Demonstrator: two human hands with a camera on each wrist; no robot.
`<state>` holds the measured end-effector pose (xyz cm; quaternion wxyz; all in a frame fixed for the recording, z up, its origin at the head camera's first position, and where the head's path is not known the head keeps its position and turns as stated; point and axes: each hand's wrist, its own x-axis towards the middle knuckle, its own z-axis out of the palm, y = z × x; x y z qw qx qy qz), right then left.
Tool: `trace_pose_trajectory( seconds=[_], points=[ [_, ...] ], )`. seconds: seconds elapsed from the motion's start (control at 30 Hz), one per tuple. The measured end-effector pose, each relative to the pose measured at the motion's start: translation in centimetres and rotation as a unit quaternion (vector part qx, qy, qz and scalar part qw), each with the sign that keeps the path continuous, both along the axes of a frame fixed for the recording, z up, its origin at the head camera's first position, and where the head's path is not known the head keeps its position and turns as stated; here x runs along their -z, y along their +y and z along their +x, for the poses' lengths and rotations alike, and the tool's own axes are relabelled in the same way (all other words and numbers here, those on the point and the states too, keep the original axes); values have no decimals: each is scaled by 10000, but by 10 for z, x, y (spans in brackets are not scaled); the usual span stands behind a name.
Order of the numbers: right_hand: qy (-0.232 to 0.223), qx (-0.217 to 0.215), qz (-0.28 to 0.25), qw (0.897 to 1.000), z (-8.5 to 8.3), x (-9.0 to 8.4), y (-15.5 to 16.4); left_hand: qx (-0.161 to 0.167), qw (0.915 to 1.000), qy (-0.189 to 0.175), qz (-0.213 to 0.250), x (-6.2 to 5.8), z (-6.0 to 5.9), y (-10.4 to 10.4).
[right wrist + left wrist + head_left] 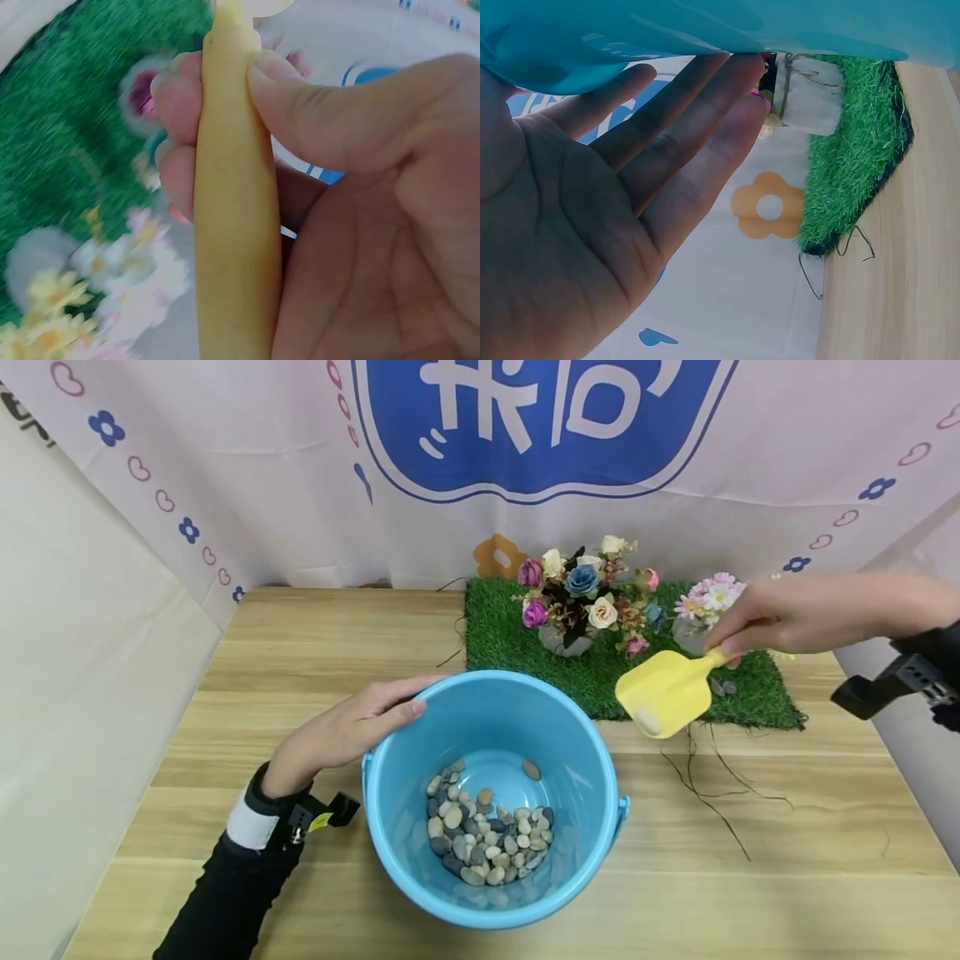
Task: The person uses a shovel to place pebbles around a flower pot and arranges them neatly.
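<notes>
A light-blue bucket [491, 913] stands on the wooden table, holding a heap of grey, white and tan pebbles [487, 843]. My left hand [348, 727] rests at its upper-left rim; in the left wrist view the fingers [697, 184] stretch out fairly straight beside the blue wall. To the right of the bucket, my right hand [795, 614] grips a yellow toy shovel [675, 685] by its handle. One pale pebble [647, 720] lies on the tilted blade. Thumb and fingers wrap the handle [236, 187] in the right wrist view.
Behind the bucket lies a green artificial-grass mat [502, 635] with a mixed flower pot [566, 641] and a daisy pot [686, 635]. A few dark stones [723, 687] sit on it below my right hand. Loose dark strands [708, 793] trail over the table. A printed cloth [285, 485] hangs behind.
</notes>
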<state>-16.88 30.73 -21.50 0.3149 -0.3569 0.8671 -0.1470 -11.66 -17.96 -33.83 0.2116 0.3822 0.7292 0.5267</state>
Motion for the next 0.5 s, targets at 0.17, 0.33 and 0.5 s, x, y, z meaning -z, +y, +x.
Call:
trace_pose_trajectory(
  seconds=[0.17,0.33,0.5],
  points=[
    [-48,371,23,9993,-2,17,31,-38,10000,-40,-19,0,1,0],
    [30,678,19,9977,-2,35,59,-42,10000,-35,-3,1,1,0],
    [243,877,24,9959,6,52,83,-41,10000,-47,38,2,1,0]
  ],
)
